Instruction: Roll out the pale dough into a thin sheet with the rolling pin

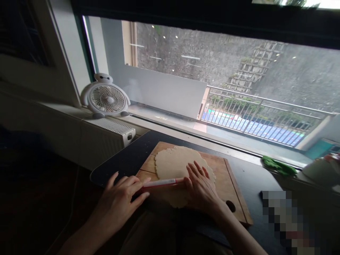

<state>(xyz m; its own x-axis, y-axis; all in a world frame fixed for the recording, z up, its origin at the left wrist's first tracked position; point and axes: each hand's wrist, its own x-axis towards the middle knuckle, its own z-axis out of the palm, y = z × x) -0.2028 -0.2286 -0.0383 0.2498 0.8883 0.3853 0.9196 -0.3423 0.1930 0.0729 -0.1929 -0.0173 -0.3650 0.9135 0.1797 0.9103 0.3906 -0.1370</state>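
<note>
A thin sheet of dough [177, 161] with a ragged edge is spread over a wooden cutting board [225, 173]. Across its near part lies a slim rolling pin [160, 182], its middle white with a red edge. At the pin's left end, my left hand [122, 194] has thumb and index finger closed around it, while the little finger sticks up. My right hand [200, 186] rests palm down over the pin's right end, fingers spread flat above the dough. That end is hidden under the palm.
The board sits on a dark table [127, 156] by a large window. A white fan [108, 99] stands on a radiator [111, 132] at left. Green cloth [278, 166] lies on the right sill. A pixelated object [287, 219] is at the table's right.
</note>
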